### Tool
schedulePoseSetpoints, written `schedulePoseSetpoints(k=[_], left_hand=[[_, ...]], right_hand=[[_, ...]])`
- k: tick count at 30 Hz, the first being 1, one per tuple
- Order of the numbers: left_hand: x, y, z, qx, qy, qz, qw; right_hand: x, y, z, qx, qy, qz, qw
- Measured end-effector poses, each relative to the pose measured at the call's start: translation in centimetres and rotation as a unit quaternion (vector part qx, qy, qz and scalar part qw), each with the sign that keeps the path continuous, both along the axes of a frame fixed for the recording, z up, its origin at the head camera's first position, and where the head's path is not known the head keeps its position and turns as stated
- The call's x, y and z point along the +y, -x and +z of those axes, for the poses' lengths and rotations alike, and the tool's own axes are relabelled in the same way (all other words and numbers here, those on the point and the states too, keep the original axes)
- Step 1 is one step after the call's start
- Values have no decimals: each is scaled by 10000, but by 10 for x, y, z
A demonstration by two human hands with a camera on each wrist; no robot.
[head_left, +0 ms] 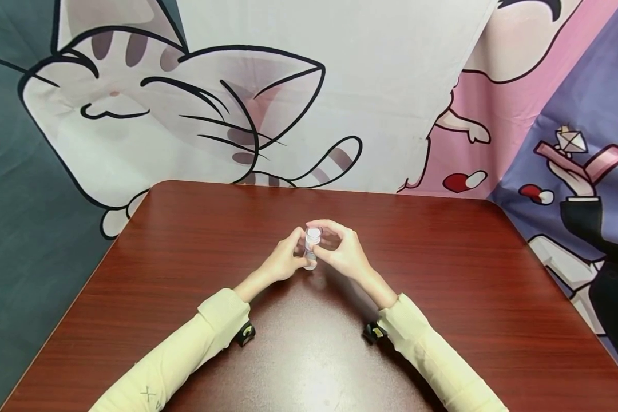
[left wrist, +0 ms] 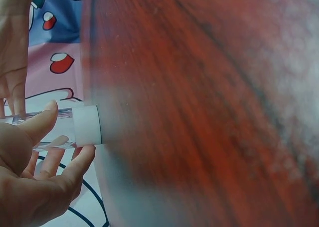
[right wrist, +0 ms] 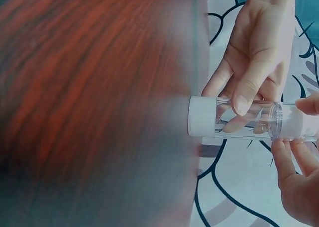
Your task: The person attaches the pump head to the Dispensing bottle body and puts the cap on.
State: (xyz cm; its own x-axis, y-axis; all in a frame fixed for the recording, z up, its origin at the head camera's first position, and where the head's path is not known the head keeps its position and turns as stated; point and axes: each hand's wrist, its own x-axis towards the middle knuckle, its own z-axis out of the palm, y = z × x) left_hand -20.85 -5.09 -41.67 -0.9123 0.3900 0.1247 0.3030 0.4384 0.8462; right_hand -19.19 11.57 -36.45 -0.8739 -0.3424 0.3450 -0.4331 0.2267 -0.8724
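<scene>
A small clear cylindrical bottle [head_left: 311, 258] with a white base [right wrist: 202, 116] and a white upper part [right wrist: 291, 121] is upright over the middle of the table. My left hand [head_left: 282, 260] grips its clear lower body between thumb and fingers, low near the white base. From the other side, my right hand [head_left: 344, 252] pinches the white upper part with thumb and fingertips. In the right wrist view, a clear collar shows between the two hands' grips. Whether the base touches the tabletop I cannot tell.
The brown wooden table [head_left: 185, 240] has rounded far corners and a glossy surface. Behind it hangs a cloth printed with a cartoon cat [head_left: 134, 143]. Dark wrist devices [head_left: 245, 333] sit by both pale yellow sleeves [head_left: 185, 349].
</scene>
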Motion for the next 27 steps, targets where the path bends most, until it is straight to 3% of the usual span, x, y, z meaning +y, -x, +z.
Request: schedulePoseSetpoints(k=[20,27], left_hand=[[-1,1,-2,113,106,-45,9999],[-1,1,-1,103,104,-75,9999]], right_hand=[[0,-2,-2,434,-293,82,9986],[6,17,-27,517,-450,56,9976]])
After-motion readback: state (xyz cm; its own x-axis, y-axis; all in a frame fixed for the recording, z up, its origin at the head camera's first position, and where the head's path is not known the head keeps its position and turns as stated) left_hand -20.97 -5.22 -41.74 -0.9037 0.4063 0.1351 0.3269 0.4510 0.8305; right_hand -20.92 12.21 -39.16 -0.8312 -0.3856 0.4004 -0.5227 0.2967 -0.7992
